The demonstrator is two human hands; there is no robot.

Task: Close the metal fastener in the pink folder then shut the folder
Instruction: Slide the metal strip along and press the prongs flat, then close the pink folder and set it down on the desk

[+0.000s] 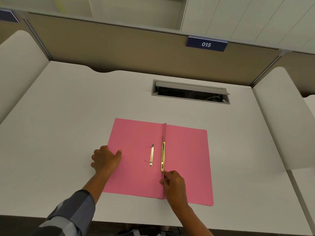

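Note:
A pink folder point(185, 160) lies open and flat on the white desk point(68, 116). Along its middle fold runs a raised pink strip with a gold metal fastener bar point(163, 156) on it. A second, shorter gold bar point(151, 155) lies on the left flap. My left hand point(105, 160) rests on the folder's left edge, thumb on the pink flap, fingers on the desk. My right hand point(173, 183) sits at the fold just below the long bar, its fingertips pinched on the lower end of the fastener strip.
A grey cable hatch point(190, 91) stands open in the desk behind the folder. Padded white dividers flank the desk left and right. A blue tag reading 015 point(206, 44) hangs on the back partition. The desk's front edge lies just below the folder.

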